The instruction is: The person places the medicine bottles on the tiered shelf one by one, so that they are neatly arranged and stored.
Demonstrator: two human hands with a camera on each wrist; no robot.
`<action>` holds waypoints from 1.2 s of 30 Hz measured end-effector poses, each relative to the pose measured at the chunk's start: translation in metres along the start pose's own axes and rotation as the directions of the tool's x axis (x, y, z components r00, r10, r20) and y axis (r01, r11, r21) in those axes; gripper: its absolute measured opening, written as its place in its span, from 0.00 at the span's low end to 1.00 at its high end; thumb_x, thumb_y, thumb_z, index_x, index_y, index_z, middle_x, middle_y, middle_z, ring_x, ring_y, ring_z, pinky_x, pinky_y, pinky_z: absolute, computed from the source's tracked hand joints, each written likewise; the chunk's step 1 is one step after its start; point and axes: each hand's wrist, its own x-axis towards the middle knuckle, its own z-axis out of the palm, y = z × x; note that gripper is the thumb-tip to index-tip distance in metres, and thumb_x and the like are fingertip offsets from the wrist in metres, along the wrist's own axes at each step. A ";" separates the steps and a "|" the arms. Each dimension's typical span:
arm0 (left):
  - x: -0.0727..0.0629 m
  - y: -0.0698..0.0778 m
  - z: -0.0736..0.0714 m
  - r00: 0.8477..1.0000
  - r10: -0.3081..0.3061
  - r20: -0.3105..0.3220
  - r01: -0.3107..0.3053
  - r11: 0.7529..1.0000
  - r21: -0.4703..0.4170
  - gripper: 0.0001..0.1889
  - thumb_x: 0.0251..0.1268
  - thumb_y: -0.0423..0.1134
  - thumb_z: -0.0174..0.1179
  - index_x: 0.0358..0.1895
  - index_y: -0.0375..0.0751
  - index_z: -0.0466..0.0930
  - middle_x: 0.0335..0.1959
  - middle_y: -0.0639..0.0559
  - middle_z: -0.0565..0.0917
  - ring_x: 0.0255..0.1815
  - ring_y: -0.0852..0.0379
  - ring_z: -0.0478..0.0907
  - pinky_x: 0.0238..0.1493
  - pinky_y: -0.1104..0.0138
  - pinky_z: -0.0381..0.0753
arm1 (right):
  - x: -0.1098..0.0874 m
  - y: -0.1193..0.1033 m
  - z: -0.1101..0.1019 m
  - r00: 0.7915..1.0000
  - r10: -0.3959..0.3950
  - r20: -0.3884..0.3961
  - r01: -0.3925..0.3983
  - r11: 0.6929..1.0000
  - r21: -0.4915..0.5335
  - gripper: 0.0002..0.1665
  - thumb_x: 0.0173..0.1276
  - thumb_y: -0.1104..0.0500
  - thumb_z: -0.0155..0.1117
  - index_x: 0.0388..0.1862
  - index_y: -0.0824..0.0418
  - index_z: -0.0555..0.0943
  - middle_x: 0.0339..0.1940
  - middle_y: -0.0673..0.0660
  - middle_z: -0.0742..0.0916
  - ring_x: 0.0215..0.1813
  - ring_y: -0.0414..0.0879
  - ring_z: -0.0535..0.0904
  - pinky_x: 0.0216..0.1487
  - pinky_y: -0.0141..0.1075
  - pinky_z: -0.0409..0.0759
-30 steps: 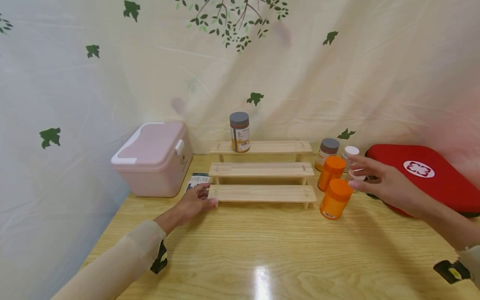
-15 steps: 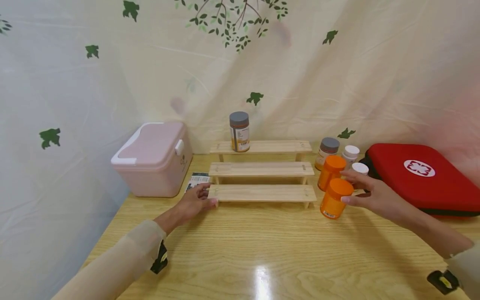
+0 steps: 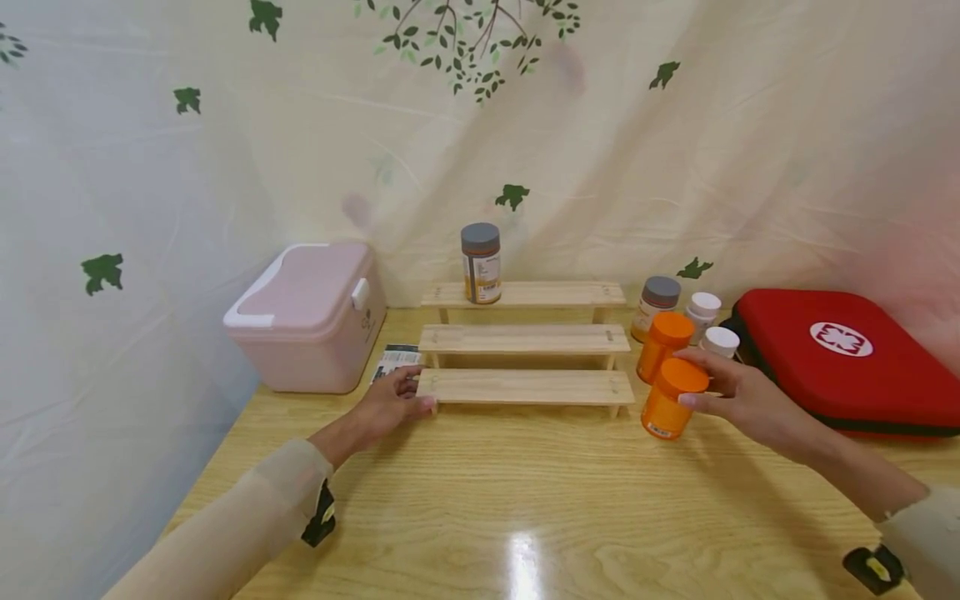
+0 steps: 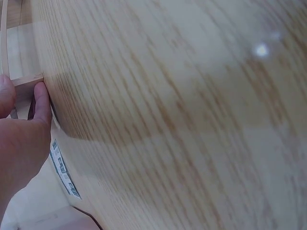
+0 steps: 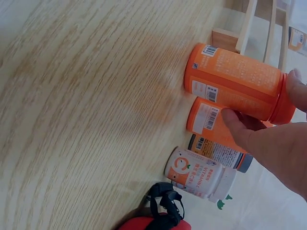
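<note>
My left hand (image 3: 386, 408) grips the left end of the lowest step of a three-tier wooden rack (image 3: 525, 386); its thumb and fingers stand around a front leg (image 4: 28, 82) in the left wrist view. On the right, my right hand (image 3: 757, 412) has thumb and fingers around the upper part of the nearer orange pill bottle (image 3: 666, 410), which stands on the table. In the right wrist view one finger lies between that bottle and the second orange bottle (image 5: 207, 120). A grey-capped jar (image 3: 482, 275) stands on the top step.
Behind the orange bottles stand another grey-capped jar (image 3: 654, 308) and two white-capped bottles (image 3: 703, 310). A red first-aid case (image 3: 892, 367) lies at the right. A pink box (image 3: 315, 333) and a printed packet (image 3: 397, 358) are left of the rack.
My right hand has come left and lower, from beside the white-capped bottles to around the nearer orange bottle. My left hand and the rack have stayed put.
</note>
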 end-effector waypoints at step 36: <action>0.000 0.001 0.000 1.000 -0.005 0.011 0.005 1.000 -0.021 0.34 0.65 0.27 0.59 0.73 0.35 0.55 0.60 0.33 0.71 0.55 0.46 0.74 0.52 0.61 0.81 | -0.013 -0.022 -0.027 0.999 -0.012 -0.045 0.010 0.998 -0.057 0.39 0.69 0.51 0.63 0.75 0.55 0.60 0.66 0.66 0.74 0.55 0.40 0.77 0.46 0.31 0.82</action>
